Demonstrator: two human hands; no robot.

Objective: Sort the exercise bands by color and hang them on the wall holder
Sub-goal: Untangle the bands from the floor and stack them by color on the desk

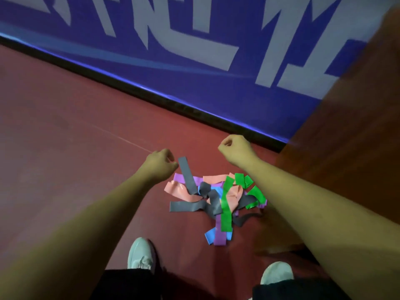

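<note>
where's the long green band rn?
Head view: the long green band lies across the right half of the band pile on the red floor, below the right hand and above the right shoe.

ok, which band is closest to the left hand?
The grey band sticking out at the upper left: its free end lies right beside the left hand. The other bands lie further right or lower.

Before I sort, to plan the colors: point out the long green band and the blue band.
long green band (226, 213): head view, middle of the strip.
blue band (209, 236): head view, its lower end.
</note>
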